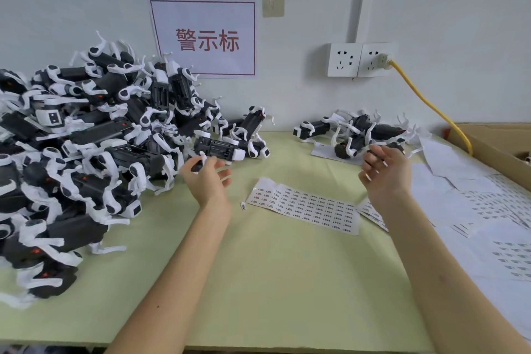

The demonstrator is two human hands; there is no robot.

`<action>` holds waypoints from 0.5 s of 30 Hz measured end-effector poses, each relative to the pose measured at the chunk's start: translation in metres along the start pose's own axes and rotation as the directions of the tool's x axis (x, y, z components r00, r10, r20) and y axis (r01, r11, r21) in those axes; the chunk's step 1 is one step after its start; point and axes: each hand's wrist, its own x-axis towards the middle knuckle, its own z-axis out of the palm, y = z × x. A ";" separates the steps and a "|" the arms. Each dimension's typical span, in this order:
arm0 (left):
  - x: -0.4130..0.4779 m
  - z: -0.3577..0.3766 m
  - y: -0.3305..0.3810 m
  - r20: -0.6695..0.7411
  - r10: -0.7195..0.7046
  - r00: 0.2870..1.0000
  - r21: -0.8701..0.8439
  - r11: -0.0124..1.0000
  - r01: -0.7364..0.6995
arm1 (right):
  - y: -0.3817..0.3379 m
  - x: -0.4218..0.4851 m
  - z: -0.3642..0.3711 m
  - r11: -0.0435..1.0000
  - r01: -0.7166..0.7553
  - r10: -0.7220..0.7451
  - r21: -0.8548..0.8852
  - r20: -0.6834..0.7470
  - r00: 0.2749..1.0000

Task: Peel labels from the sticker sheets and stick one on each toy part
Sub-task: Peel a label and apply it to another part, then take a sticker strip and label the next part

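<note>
Now, with left hand point(207, 181) pinching a black-and-white plastic toy part point(197, 166) and right hand point(383, 172) fingers slack, peel cleanly from the mid-frame white sticker sheet point(304, 207)

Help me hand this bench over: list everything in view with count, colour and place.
piled toy parts: dozens, black and white, table's left
separate toy parts: a few, black and white, back right of the table
sticker sheet: one, white with dark labels, table centre
loose label: one, white, left of that sheet
other sheets: many, white, overlapping along the right
cardboard box: one, brown, far right edge
wall sign: one, white with red characters, back wall
sockets: two, white, right of the sign
cable: one, yellow, plugged into the right socket
table: one, pale green
left hand: one, at the pile's edge; grip unclear
right hand: one, fingers loosely curled, by the separate parts
</note>
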 end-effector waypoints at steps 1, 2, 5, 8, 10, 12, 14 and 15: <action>0.003 -0.001 0.004 -0.027 -0.022 0.999 -0.044 0.999 0.020 | 0.003 -0.002 0.005 0.999 0.008 -0.006 -0.038 0.029 1.000; 0.006 -0.003 0.008 -0.034 -0.060 0.998 -0.092 0.994 0.056 | 0.006 -0.004 0.009 0.998 0.012 -0.008 -0.064 0.057 0.998; 0.012 -0.008 0.017 -0.017 -0.167 0.986 -0.207 0.965 0.160 | 0.013 -0.009 0.015 0.993 0.013 -0.001 -0.118 0.104 0.995; 0.014 -0.010 0.021 -0.093 -0.152 0.984 -0.249 0.960 0.125 | 0.018 -0.011 0.017 0.986 0.024 -0.001 -0.163 0.138 0.990; 0.014 -0.010 0.023 -0.130 -0.152 0.980 -0.281 0.953 0.110 | 0.020 -0.012 0.018 0.983 0.031 -0.005 -0.179 0.145 0.989; 0.013 -0.011 0.024 -0.192 -0.174 0.966 -0.318 0.942 0.107 | 0.022 -0.012 0.019 0.981 0.040 -0.012 -0.188 0.151 0.989; 0.013 -0.012 0.024 -0.247 -0.209 0.946 -0.362 0.926 0.110 | 0.023 -0.012 0.020 0.979 0.044 -0.011 -0.200 0.161 0.987; 0.014 -0.013 0.024 -0.253 -0.222 0.942 -0.381 0.918 0.114 | 0.024 -0.012 0.020 0.977 0.045 -0.010 -0.209 0.168 0.986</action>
